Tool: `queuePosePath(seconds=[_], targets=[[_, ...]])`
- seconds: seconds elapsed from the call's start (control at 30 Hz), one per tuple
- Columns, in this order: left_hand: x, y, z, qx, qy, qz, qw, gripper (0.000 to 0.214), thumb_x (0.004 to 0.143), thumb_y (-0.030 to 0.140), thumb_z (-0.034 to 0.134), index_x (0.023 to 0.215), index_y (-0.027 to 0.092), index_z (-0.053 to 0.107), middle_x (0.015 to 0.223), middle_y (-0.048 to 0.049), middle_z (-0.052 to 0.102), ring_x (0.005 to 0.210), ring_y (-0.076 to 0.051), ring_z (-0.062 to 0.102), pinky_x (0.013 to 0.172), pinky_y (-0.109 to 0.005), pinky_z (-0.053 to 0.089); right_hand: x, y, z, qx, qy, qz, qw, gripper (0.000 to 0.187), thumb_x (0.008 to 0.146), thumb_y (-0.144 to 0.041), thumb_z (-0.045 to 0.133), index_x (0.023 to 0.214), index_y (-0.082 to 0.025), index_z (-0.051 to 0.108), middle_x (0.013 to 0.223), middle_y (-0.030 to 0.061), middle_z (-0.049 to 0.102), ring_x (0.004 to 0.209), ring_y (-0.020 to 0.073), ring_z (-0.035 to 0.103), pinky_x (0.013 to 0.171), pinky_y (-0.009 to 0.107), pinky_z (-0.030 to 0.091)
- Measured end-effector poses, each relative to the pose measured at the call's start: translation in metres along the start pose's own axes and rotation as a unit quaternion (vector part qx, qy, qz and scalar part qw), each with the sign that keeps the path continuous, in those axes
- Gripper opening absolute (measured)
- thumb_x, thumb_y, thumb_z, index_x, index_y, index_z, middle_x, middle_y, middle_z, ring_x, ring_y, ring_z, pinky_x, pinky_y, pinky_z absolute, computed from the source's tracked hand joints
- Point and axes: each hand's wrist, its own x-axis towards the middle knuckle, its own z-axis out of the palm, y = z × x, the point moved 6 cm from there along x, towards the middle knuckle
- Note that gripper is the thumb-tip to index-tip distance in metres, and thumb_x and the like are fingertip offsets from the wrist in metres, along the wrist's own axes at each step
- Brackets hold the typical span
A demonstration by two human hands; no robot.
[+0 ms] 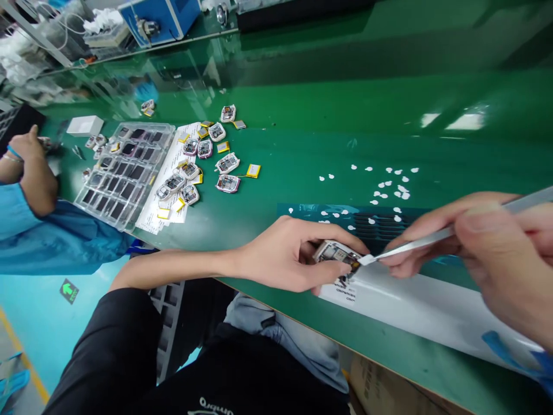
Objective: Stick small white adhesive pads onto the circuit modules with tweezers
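Note:
My left hand (pixel 276 253) is closed around a small open device (pixel 333 253) with a white casing and exposed circuit board, gripped between thumb and fingers. Metal tweezers (pixel 419 239) are pinched in my right hand (pixel 496 248), pointing left. At their tip a small white piece (pixel 367 260) meets the device's right edge; whether it is stuck there I cannot tell. Small white round stickers with tabs (pixel 387 184) lie scattered just beyond my hands, some on a blue film (pixel 298 214). Under the hands runs a white glossy strip (pixel 415 300) with printed text.
Several similar open devices (pixel 227 163) with yellow batteries (pixel 253 170) lie to the left, some on a printed sheet (pixel 151 213). Beyond is a clear compartment tray (pixel 125 173) of dark parts. A co-worker's hand (pixel 28 144) and blue sleeve (pixel 52 230) occupy the far left.

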Motion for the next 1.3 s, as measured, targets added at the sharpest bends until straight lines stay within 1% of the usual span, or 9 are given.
queuePosePath(seconds=[0.07,0.13,0.3,0.5,0.7,0.8,0.97,1.13,1.3], targets=[[0.000,-0.002,0.002,-0.029,-0.011,-0.020,0.999,0.036,0.094,0.020,0.065,0.129,0.012,0.068,0.073,-0.0012,0.075,0.059,-0.011,0.070,0.049,-0.018,0.049,0.000,-0.008,0.007,0.022,-0.020,0.004,1.000,0.050,0.103,-0.063,0.051,0.069,-0.036,0.076,0.078,0.0018,0.077,0.072,0.0195,0.074,0.063,0.035,0.059],[0.000,-0.005,0.004,-0.036,-0.013,-0.028,0.999,0.038,0.092,0.020,0.067,0.129,0.011,0.068,0.070,-0.0007,0.074,0.060,-0.011,0.069,0.050,-0.017,0.050,0.002,-0.015,0.014,0.029,-0.044,0.016,0.998,0.047,0.100,-0.065,0.053,0.070,-0.039,0.078,0.080,-0.0003,0.078,0.071,0.0190,0.074,0.061,0.033,0.059],[0.000,-0.010,0.007,-0.054,-0.021,-0.037,0.998,0.040,0.089,0.020,0.068,0.127,0.008,0.068,0.073,-0.0025,0.073,0.064,-0.012,0.070,0.054,-0.018,0.052,0.005,-0.018,0.022,0.043,-0.066,0.018,0.997,0.045,0.100,-0.064,0.055,0.071,-0.038,0.078,0.080,-0.0025,0.079,0.067,0.0169,0.074,0.057,0.029,0.059],[0.000,-0.007,0.006,-0.036,-0.016,-0.039,0.998,0.041,0.088,0.021,0.069,0.128,0.010,0.069,0.067,0.0016,0.069,0.061,-0.011,0.068,0.050,-0.018,0.049,0.003,-0.008,0.024,0.029,-0.056,0.025,0.998,0.048,0.100,-0.065,0.054,0.068,-0.037,0.077,0.077,-0.0010,0.078,0.068,0.0179,0.074,0.055,0.030,0.059],[0.000,-0.006,0.006,-0.036,-0.010,-0.045,0.998,0.044,0.088,0.018,0.067,0.131,0.011,0.069,0.065,0.0032,0.065,0.060,-0.011,0.066,0.048,-0.017,0.048,0.006,-0.011,0.023,0.017,-0.051,0.007,0.999,0.055,0.101,-0.067,0.051,0.062,-0.035,0.076,0.076,0.0000,0.078,0.066,0.0173,0.074,0.054,0.029,0.059],[0.000,-0.008,0.007,-0.040,-0.008,-0.043,0.998,0.045,0.088,0.019,0.068,0.132,0.011,0.069,0.062,0.0040,0.064,0.060,-0.012,0.067,0.048,-0.017,0.047,0.006,-0.012,0.022,0.019,-0.045,0.011,0.999,0.053,0.101,-0.066,0.053,0.065,-0.036,0.076,0.077,-0.0006,0.078,0.068,0.0167,0.075,0.055,0.028,0.060],[-0.001,-0.010,0.008,-0.043,-0.012,-0.044,0.998,0.041,0.089,0.023,0.067,0.129,0.012,0.069,0.068,0.0006,0.071,0.060,-0.011,0.068,0.049,-0.017,0.048,0.003,-0.012,0.021,0.023,-0.038,0.029,0.999,0.050,0.100,-0.066,0.054,0.066,-0.036,0.076,0.080,-0.0001,0.079,0.071,0.0185,0.075,0.057,0.030,0.061],[0.000,-0.011,0.007,-0.017,0.000,-0.039,0.999,0.042,0.087,0.024,0.067,0.127,0.012,0.070,0.071,-0.0019,0.075,0.056,-0.010,0.064,0.048,-0.018,0.048,0.002,-0.007,0.023,0.042,-0.044,0.053,0.997,0.048,0.098,-0.068,0.055,0.070,-0.035,0.077,0.078,0.0011,0.079,0.068,0.0193,0.075,0.056,0.030,0.062],[-0.001,-0.012,0.008,-0.003,0.009,-0.032,0.999,0.043,0.087,0.029,0.068,0.125,0.010,0.072,0.068,-0.0030,0.075,0.054,-0.011,0.062,0.048,-0.019,0.048,0.005,-0.013,0.023,0.047,-0.046,0.037,0.997,0.047,0.100,-0.065,0.053,0.072,-0.037,0.078,0.077,-0.0014,0.078,0.066,0.0173,0.075,0.056,0.028,0.062]])
